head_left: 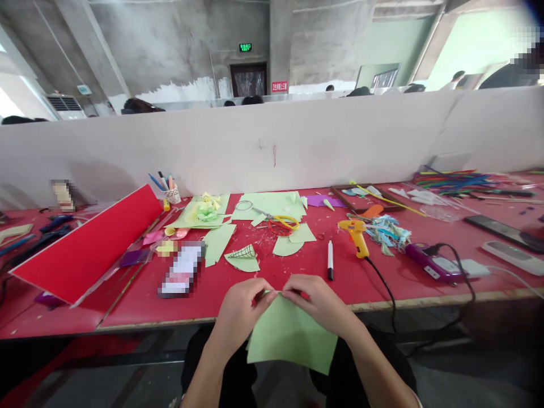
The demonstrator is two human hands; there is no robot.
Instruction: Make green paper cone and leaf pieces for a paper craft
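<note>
Low in the middle of the frame, the left hand (244, 309) and the right hand (317, 303) meet at the top edge of a light green paper sheet (293, 340). The fingers of both hands are pinched shut on that edge, close together. The sheet hangs down from them over the person's lap, just in front of the near edge of the red table (382, 283).

Just above the right hand a black marker (330, 260) lies on the table, and right of it a yellow glue gun (357, 235) with its black cord. Above the hands are a green paper piece with a drawn net (243, 258), more green offcuts and yellow-handled scissors (274, 219). A red board (89, 243) leans at the left, with a cup of pens (172, 194) beyond it.

At the top centre, a green sign (245, 47) seems to read "EXIT". The white characters on the red sign (279, 86) are too small to read.
</note>
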